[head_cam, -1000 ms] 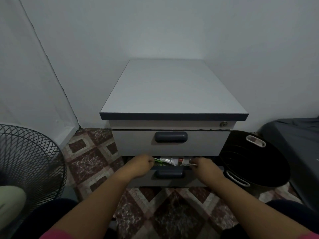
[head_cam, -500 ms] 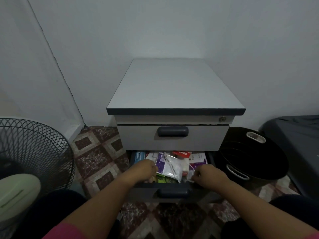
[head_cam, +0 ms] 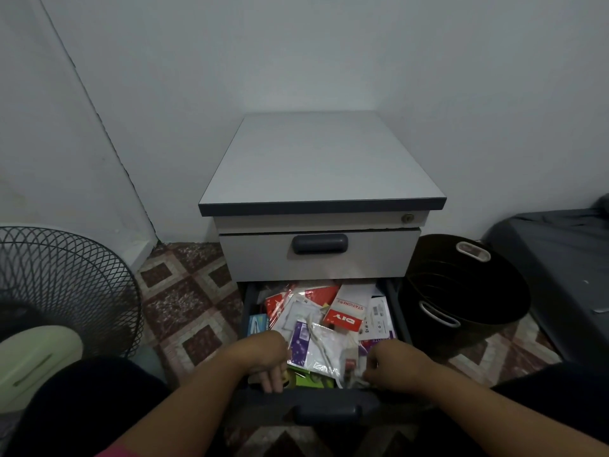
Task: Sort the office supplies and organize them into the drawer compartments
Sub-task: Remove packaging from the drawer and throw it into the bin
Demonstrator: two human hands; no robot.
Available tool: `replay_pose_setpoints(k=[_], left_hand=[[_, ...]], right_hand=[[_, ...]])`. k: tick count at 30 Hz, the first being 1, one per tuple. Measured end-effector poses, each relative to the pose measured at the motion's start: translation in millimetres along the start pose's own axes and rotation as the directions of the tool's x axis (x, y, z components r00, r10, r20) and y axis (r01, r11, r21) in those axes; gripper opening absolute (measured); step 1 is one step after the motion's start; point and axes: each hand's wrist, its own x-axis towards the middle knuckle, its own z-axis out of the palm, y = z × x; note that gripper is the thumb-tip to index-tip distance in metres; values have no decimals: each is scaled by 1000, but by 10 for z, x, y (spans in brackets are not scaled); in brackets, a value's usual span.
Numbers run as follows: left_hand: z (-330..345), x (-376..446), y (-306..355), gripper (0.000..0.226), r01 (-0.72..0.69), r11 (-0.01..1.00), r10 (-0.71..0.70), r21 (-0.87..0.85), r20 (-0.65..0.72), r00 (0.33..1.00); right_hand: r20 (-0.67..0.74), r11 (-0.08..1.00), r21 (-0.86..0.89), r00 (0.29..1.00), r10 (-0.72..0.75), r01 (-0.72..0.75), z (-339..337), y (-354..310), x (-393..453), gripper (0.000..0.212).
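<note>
Cabinet (head_cam: pixel 321 159) ahead; lower drawer (head_cam: pixel 324 402) pulled out toward person, long axis front-back. Supplies pile (head_cam: pixel 324 324) lies just beyond both hands. Left hand (head_cam: pixel 263 356), right hand (head_cam: pixel 393 366) curled over front edge, apparently gripping it; equally near.

Your forearms (head_cam: pixel 184 400) were bare to the elbow. You wore a pink sleeve (head_cam: pixel 113 452) on the left arm, and dark trousers (head_cam: pixel 82 390) covered your knees.
</note>
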Motion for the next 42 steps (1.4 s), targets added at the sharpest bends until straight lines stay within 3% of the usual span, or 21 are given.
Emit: replay_pose_setpoints(k=[5, 12, 14, 15, 16, 17, 18, 19, 20, 21, 22, 23, 25, 29, 33, 36, 42], left_hand=[[105, -103, -49, 27, 32, 998, -29, -45, 54, 998], [289, -111, -88, 30, 112, 990, -122, 90, 119, 985], [304, -176, -63, 24, 59, 995, -68, 82, 117, 991], [270, -189, -26, 18, -39, 995, 24, 89, 162, 986], [245, -67, -54, 24, -230, 969, 187, 85, 351, 917], [223, 2, -81, 33, -420, 907, 346, 39, 503, 792], [203, 98, -125, 26, -333, 942, 307, -50, 537, 786], [234, 102, -56, 8, -59, 992, 103, -110, 450, 887], [244, 63, 6, 11, -6, 992, 32, -130, 206, 978], [248, 67, 43, 21, -22, 999, 21, -28, -12, 1000], [221, 142, 75, 25, -30, 995, 47, 97, -179, 983], [200, 126, 101, 25, -64, 991, 97, 119, -304, 948], [183, 132, 126, 27, -115, 992, 125, 50, -473, 872], [283, 228, 88, 62, -61, 998, 58, 11, -494, 867], [386, 311, 81, 95, 32, 999, -12, 31, -499, 867], [466, 311, 90, 98, -15, 1000, -1, -27, -508, 862], [503, 299, 147, 96, -102, 991, 36, -85, -568, 822]], right_hand=[[58, 1000, -14, 998, -1, 2, 35, -46, -128, 20], [219, 997, 58, 975, 36, -50, 85, -102, -225, 21], [288, 996, 64, 957, 45, -66, 91, -116, -233, 18], [296, 996, 53, 954, 53, -72, 95, -117, -223, 14], [282, 995, 51, 957, 65, -83, 98, -112, -200, 10], [238, 993, 62, 968, 79, -96, 90, -100, -171, 9], [164, 990, 90, 982, 97, -113, 86, -73, -124, 10], [66, 983, 136, 991, 119, -127, 68, -43, -81, 12], [-30, 972, 189, 989, 147, -139, 41, -17, -46, 14], [-109, 959, 236, 977, 184, -154, 20, 11, -11, 21], [-158, 947, 269, 962, 221, -174, 10, 40, 28, 31], [-177, 935, 294, 951, 255, -196, 20, 80, 77, 41], [-173, 909, 340, 934, 314, -242, 64, 136, 162, 53], [-226, 881, 406, 907, 355, -243, 128, 115, 278, 48], [-130, 823, 470, 897, 423, -320, 154, 52, 372, 53], [-97, 799, 495, 892, 442, -342, 191, 40, 421, 53], [-35, 730, 601, 902, 429, -324, 206, 61, 513, 32]])
